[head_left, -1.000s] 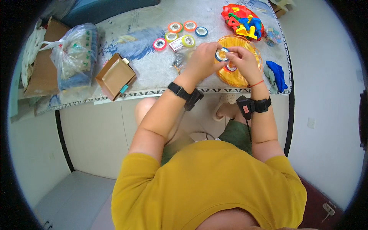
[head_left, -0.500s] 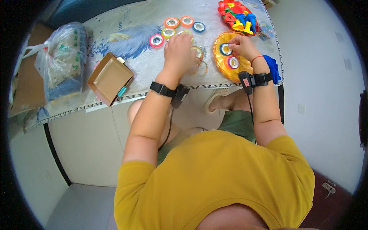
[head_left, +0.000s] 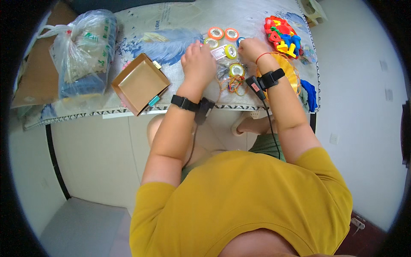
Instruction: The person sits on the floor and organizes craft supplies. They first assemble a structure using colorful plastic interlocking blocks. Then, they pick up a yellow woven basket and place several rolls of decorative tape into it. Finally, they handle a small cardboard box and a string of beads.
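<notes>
My left hand [head_left: 198, 66] reaches over the table with its fingers bent down around a pink-rimmed tape roll [head_left: 201, 45], mostly covered by them. My right hand [head_left: 252, 50] has its fingertips on a blue-rimmed tape roll [head_left: 240, 41], partly hidden. Between the hands lie a yellow-green tape roll [head_left: 230, 52] with a white label [head_left: 218, 52] beside it, and a yellow tape roll [head_left: 236, 70]. Farther back are two orange tape rolls [head_left: 216, 33] and another yellow one [head_left: 211, 42]. My right forearm passes over a yellow basket [head_left: 292, 73], hiding its contents.
Tangled coloured cords [head_left: 235, 85] lie nearer the table edge. An open cardboard box [head_left: 140, 84] and a stuffed plastic bag [head_left: 87, 53] are on the left. A red tray of colourful toy pieces [head_left: 282, 36] sits at the far right, with blue cloth [head_left: 310, 95] by the right edge.
My right hand has left the blue roll in the basket and moved left to another blue roll on the table. My left hand has shifted off the yellow-green roll onto the pink one.
</notes>
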